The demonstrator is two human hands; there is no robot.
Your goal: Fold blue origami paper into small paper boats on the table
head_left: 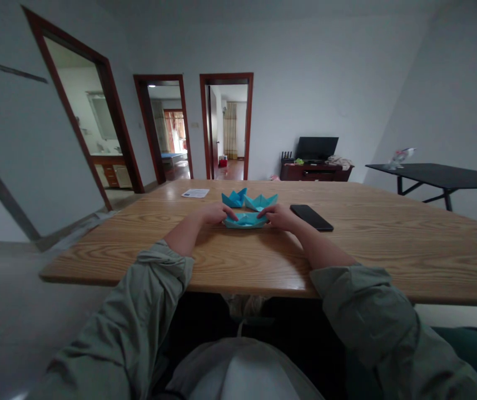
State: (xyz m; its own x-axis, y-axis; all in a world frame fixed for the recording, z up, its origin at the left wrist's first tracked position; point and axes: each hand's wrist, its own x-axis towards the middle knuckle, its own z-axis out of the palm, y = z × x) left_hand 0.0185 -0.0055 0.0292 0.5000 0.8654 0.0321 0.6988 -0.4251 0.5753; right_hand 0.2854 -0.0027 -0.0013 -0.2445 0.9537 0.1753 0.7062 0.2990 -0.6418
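The person sits at a long wooden table (pixel 347 244), forearms stretched out over the board, grey-green sleeves pushed up to the elbows. Both hands meet at a light blue folded paper piece (pixel 246 220) that lies flat on the table, straight ahead of the person and near the middle of the board's width. The left hand (pixel 215 213) rests at the paper's left end with its fingers curled and the fingertips pressed onto the edge of the fold; the right hand (pixel 279 215) does the same at the right end, fingers bent and closed on the paper's rim. At this distance it cannot be told whether each hand pinches the sheet between thumb and finger or only presses it down against the wood. Just behind the held piece stand two finished paper boats: a darker blue boat (pixel 234 198) on the left and a teal boat (pixel 261 201) on the right, close together and just beyond the fingertips. A black phone (pixel 311 217) lies flat on the table just to the right of the right hand, apart from it. Farther back and to the left, a small white paper slip (pixel 195 193) lies near the far edge.
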